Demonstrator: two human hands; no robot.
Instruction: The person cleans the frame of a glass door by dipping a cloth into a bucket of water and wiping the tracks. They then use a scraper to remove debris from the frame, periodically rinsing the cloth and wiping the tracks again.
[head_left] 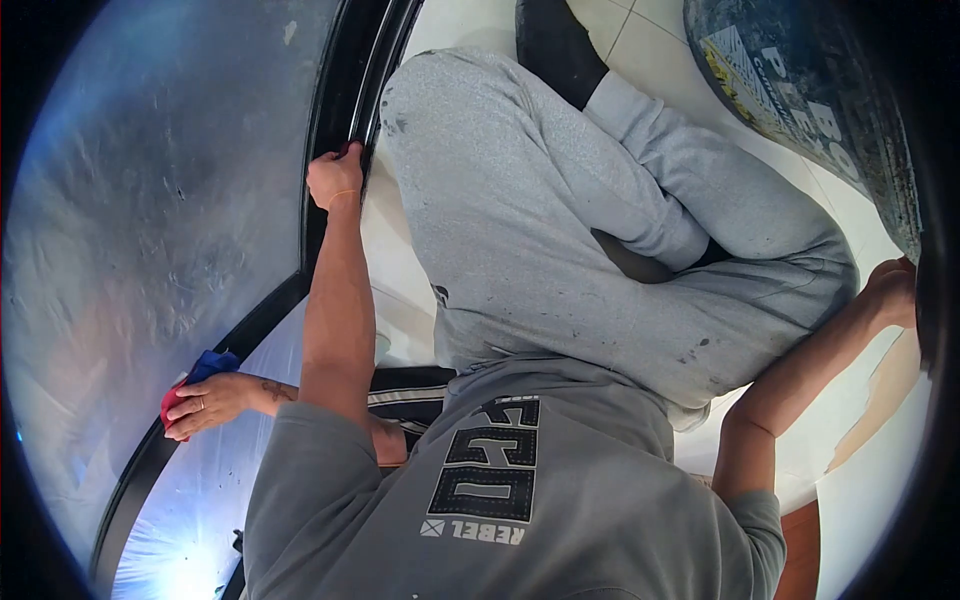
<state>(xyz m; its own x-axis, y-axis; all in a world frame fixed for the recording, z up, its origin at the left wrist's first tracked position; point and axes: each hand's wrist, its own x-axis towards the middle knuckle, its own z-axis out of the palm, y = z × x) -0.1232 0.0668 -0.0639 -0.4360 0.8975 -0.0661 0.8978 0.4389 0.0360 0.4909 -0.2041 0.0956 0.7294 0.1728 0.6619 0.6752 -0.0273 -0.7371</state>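
My left hand (335,180) is closed at the black frame (318,130) of a large plastic-covered panel (170,150). A small dark red bit shows at its fingers, too little to identify. Out at the right edge of the view, my right hand (892,292) is beside the lower end of a big dark container with printed lettering (810,100); its fingers are hidden. Lower left, a co-worker's hand (210,400), with a ring and a wrist tattoo, holds a red and blue cloth (212,366) against the frame.
My bent legs in grey trousers (540,200) rest on the pale tiled floor (655,55). The co-worker's dark striped clothing (408,392) shows by my left arm. A bright light (190,575) glares through plastic at the lower left. A reddish-brown surface (801,550) lies lower right.
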